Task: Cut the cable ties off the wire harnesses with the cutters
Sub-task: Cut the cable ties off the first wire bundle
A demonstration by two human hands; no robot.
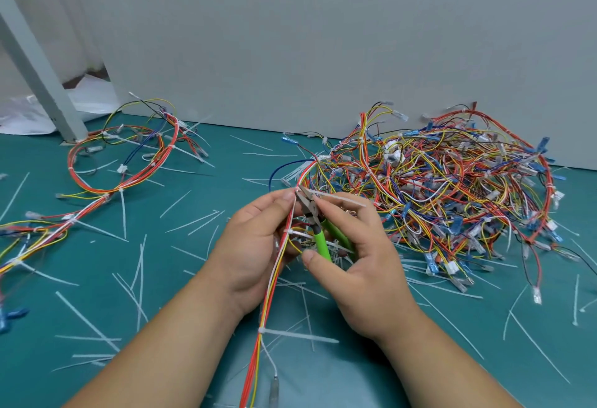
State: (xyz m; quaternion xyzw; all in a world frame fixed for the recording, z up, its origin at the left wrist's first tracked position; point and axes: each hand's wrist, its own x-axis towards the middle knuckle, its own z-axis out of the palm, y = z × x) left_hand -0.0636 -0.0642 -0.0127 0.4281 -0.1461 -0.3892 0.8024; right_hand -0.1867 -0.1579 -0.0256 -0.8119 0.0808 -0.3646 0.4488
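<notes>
The head view looks forward and down, close over the green table.

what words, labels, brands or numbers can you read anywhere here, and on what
No text can be read in this view.
green-handled cutters: no brand or number legible.
held wire harness: no tag or label shows.
connectors in the harness pile: any marking too small and blurred.
grey wall panel: no writing shows.

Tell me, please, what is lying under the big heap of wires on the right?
White cut ties stick out from under the near edge of the heap, lying on the green table. Whatever lies beneath its middle is covered by the tangle.
</notes>
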